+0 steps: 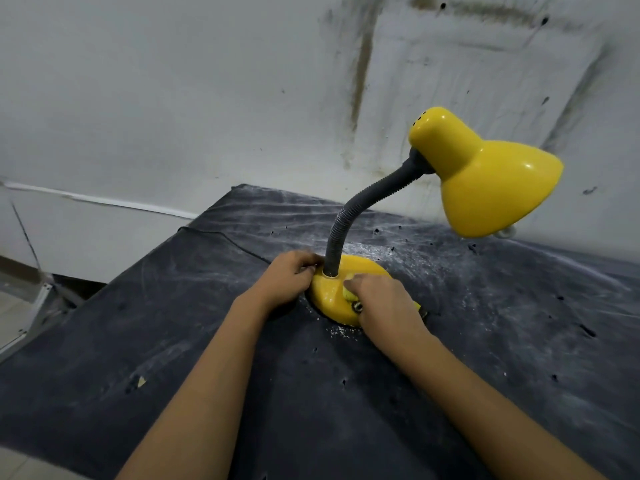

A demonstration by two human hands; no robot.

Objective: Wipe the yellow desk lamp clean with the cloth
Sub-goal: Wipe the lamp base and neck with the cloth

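The yellow desk lamp stands on a table under a dark cloth cover. Its glossy shade hangs to the upper right on a grey flexible neck that rises from the oval yellow base. My left hand grips the left rim of the base beside the neck. My right hand presses a small yellowish cloth onto the top of the base; most of the cloth is hidden under my fingers. A dark switch knob shows at the base's front.
The dark table cover is dusty, with small holes and white streaks. A black cable runs from the base to the table's left edge. A stained white wall stands close behind. The floor drops off at the left.
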